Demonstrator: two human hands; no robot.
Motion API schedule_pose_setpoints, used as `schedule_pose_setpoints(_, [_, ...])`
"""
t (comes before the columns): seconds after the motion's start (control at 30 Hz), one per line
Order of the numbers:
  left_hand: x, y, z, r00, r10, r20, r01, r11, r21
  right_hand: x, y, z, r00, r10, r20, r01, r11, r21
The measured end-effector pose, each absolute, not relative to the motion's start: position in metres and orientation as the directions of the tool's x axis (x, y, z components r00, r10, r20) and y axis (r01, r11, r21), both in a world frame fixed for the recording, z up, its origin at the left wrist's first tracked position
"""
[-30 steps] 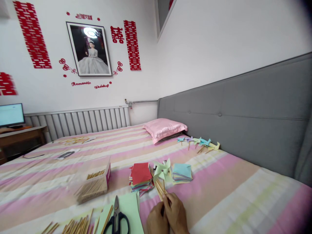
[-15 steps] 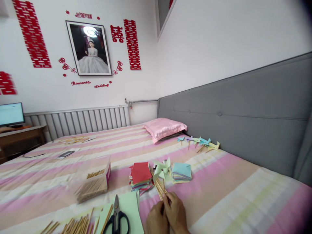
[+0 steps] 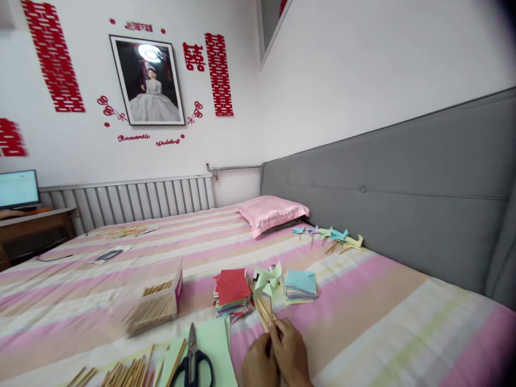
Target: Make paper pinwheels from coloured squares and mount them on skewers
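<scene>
Side by side at the bottom centre, my left hand [image 3: 259, 361] and my right hand [image 3: 293, 352] are closed and touching. A pale green paper pinwheel [image 3: 267, 280] stands above them on a thin stick, whose lower end is between my right thumb and fingers. Several wooden sticks [image 3: 263, 310] slant down from behind the pinwheel into my left hand; their lower ends are hidden. A stack of paper squares with red on top [image 3: 234, 286] lies just left of the pinwheel. To its right sits another stack with light blue on top [image 3: 300, 284].
Dark-handled scissors [image 3: 193, 357] rest on green paper sheets [image 3: 220, 344], beside loose wooden sticks [image 3: 131, 372]. A clear box of sticks [image 3: 151, 309] stands further left. Finished pinwheels [image 3: 338, 235] lie along the grey headboard [image 3: 387, 215], near a pink pillow [image 3: 274, 212].
</scene>
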State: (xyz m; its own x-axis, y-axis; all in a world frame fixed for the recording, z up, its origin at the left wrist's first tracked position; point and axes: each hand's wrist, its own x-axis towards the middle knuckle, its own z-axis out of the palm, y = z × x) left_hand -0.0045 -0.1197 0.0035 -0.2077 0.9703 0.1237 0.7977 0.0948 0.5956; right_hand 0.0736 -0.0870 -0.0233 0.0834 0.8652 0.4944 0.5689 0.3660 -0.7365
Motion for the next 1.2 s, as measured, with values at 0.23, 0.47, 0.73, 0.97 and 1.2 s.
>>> schedule_pose_setpoints(0.23, [-0.004,-0.123,0.007,-0.205,0.97,0.133,0.8,0.087,0.594,0.074,-0.087,-0.024,0.075,0.873,0.483,0.565,0.362,-0.742])
schedule_pose_setpoints(0.47, [-0.005,-0.12,0.004,-0.209,0.972,0.11,0.801,0.105,0.589,0.074,-0.086,-0.023,0.07,0.877,0.476,0.569,0.357,-0.741])
schedule_pose_setpoints(0.73, [-0.007,-0.112,-0.005,-0.224,0.971,0.083,0.797,0.133,0.59,0.074,-0.088,-0.022,0.07,0.877,0.475,0.576,0.353,-0.737])
schedule_pose_setpoints(0.97, [-0.008,-0.112,-0.008,-0.217,0.972,0.091,0.795,0.122,0.594,0.074,-0.088,-0.021,0.065,0.88,0.471,0.577,0.352,-0.737])
schedule_pose_setpoints(1.2, [-0.009,-0.11,-0.011,-0.206,0.974,0.099,0.79,0.106,0.604,0.074,-0.087,-0.02,0.059,0.883,0.465,0.575,0.351,-0.739])
